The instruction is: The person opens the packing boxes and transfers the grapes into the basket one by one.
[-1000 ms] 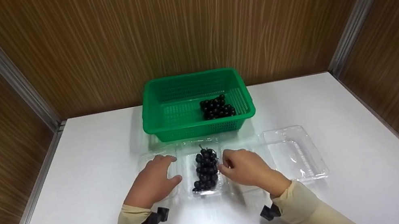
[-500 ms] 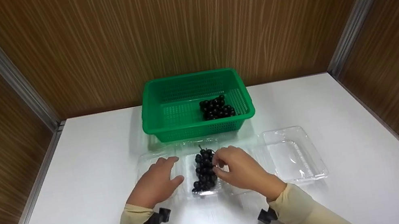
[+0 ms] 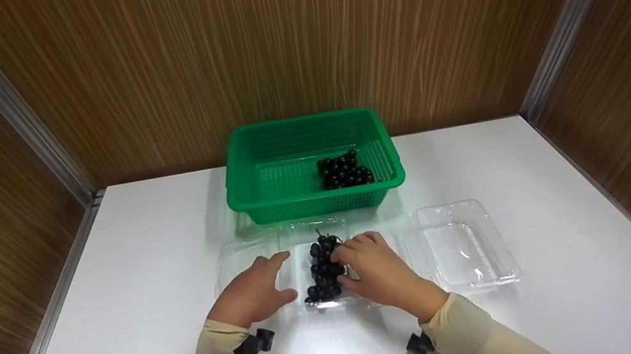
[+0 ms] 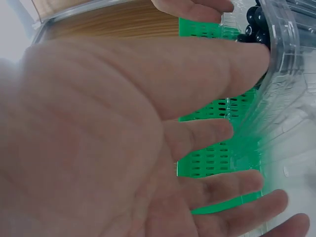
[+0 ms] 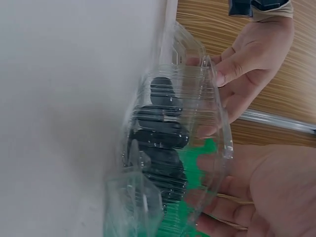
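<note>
A bunch of dark grapes [image 3: 323,276] lies lengthwise in a clear plastic clamshell box [image 3: 330,304], its stem toward the back. My right hand [image 3: 383,272] reaches over the box's right side, thumb and fingertips at the grapes. Through the clear wall in the right wrist view, its fingers [image 5: 224,205] show inside the rim, beside the dark grapes [image 5: 160,138]. On the other side, my left hand [image 3: 255,294] is spread, with thumb and fingers apart and nothing in its grasp. The left wrist view has its thumb [image 4: 242,64] right at the clear box wall [image 4: 279,74].
Behind the boxes stands a green perforated basket [image 3: 318,194] with another bunch of grapes [image 3: 344,172] at its right end. An open clear box [image 3: 460,242] sits to the right. Clear plastic [image 3: 238,252] lies at the left. Wood-grain walls [image 3: 292,45] enclose the white table [image 3: 152,244].
My right hand has moved left from beside the box to the grapes, its fingers curled before and spreading now. The left hand has edged slightly right. The grapes look unmoved.
</note>
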### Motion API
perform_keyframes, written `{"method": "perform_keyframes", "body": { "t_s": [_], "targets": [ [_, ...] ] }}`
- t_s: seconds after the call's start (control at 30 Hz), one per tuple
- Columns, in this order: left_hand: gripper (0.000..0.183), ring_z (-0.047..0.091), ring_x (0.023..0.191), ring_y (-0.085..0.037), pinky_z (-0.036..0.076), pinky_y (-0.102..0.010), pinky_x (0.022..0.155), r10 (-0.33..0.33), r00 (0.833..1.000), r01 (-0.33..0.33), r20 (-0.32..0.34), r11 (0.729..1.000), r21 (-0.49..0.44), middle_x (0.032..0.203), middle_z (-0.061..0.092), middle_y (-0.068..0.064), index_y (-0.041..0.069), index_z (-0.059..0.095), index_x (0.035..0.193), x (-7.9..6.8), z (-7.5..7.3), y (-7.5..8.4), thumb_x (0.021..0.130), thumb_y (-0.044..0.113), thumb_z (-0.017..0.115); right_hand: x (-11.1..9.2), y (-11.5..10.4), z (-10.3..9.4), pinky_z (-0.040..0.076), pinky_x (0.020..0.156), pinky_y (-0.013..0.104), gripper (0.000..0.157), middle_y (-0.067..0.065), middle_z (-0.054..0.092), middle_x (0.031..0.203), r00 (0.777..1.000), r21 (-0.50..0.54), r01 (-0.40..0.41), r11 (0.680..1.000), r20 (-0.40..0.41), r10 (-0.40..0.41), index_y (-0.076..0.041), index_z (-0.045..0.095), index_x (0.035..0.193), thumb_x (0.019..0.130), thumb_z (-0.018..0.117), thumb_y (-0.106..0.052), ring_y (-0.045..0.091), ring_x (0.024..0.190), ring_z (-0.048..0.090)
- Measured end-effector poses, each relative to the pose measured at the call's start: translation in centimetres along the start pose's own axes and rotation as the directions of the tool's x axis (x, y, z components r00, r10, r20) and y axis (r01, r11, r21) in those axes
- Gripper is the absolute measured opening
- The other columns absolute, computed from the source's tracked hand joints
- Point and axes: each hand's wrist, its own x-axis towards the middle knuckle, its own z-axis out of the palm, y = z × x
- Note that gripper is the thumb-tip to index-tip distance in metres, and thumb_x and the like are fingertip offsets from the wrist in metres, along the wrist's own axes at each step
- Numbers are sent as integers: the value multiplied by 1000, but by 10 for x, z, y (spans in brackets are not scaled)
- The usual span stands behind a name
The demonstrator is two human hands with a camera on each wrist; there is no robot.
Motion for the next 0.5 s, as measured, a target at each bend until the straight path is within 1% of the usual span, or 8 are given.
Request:
{"method": "perform_keyframes", "body": {
  "t_s": [0.1, 0.2, 0.33, 0.5],
  "targets": [
    [69, 46, 143, -40, 43, -55, 111, 8, 1000, -8, 18, 1000, -4, 158, 41, -27, 14, 45, 157, 1, 1, 0, 96, 26, 73, 0, -1, 1, 44, 97, 50, 26, -1, 72, 94, 1000, -2, -9, 1000, 11, 9, -12, 71, 105, 85, 85, -22, 23, 95, 62],
    [67, 44, 145, -38, 40, -53, 115, 22, 1000, -23, 21, 1000, 8, 156, 47, -21, 14, 47, 156, 2, 2, 0, 96, 26, 73, 0, -1, 1, 44, 95, 49, 27, 0, 72, 94, 1000, -2, -14, 1000, 18, 14, -12, 71, 104, 84, 86, -22, 23, 94, 62],
    [67, 48, 143, -35, 40, -51, 115, 34, 999, -34, 14, 999, 21, 153, 53, -14, 13, 48, 155, 2, 2, 1, 95, 26, 74, 0, -2, 2, 45, 94, 48, 27, 1, 74, 100, 999, -12, -10, 1000, 39, 11, -12, 74, 105, 85, 85, -25, 23, 98, 62],
    [67, 53, 138, -34, 44, -51, 112, 35, 999, -35, 14, 999, 27, 149, 58, -12, 14, 49, 155, 1, 0, 2, 94, 25, 75, 0, -1, 3, 46, 94, 48, 29, 3, 73, 105, 997, -22, -9, 1000, 82, 10, -10, 76, 111, 88, 82, -27, 24, 102, 61]
  ]
}}
